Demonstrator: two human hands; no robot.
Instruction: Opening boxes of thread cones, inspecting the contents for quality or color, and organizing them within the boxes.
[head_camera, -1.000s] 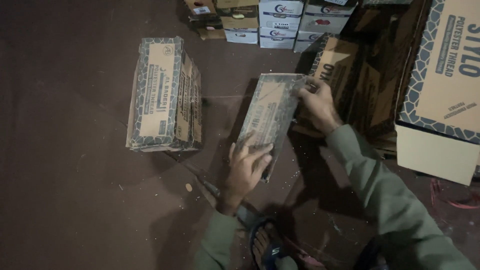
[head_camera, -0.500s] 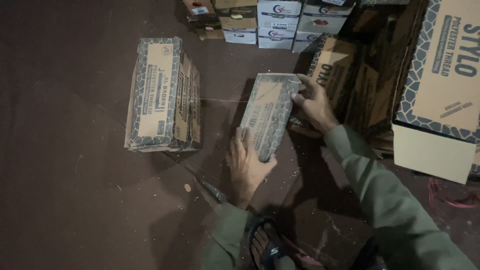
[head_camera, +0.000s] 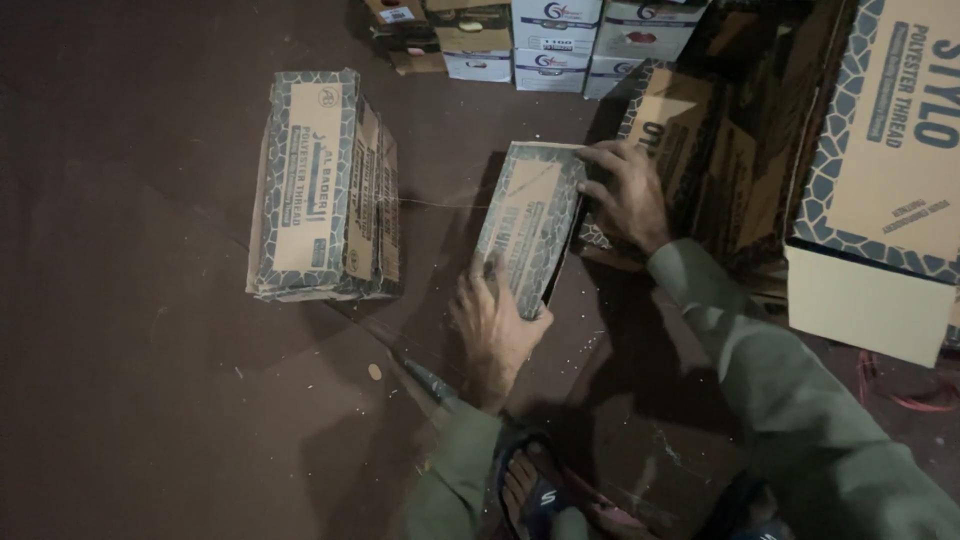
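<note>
gripping flat carton (head_camera: 530, 225), left hand (head_camera: 492, 330) unmoved, right hand (head_camera: 625, 195) slid lower

Stacked flat cartons (head_camera: 320, 190), white boxes (head_camera: 555, 40)

floor (head_camera: 150, 400): dark brown, dusty, flecked with pale specks, a small round tan disc (head_camera: 374, 372) near centre. a bundle of flattened patterned cartons (head_camera: 322, 188) lay flat at left of centre. a single flattened carton (head_camera: 530, 225) rested with its near edge on the floor at centre, tilted up. a row of small white and brown boxes (head_camera: 545, 40) stood at the far edge. a big carton stack (head_camera: 880, 180) stood at right. a red cord (head_camera: 905, 395) lay at near right.
</note>
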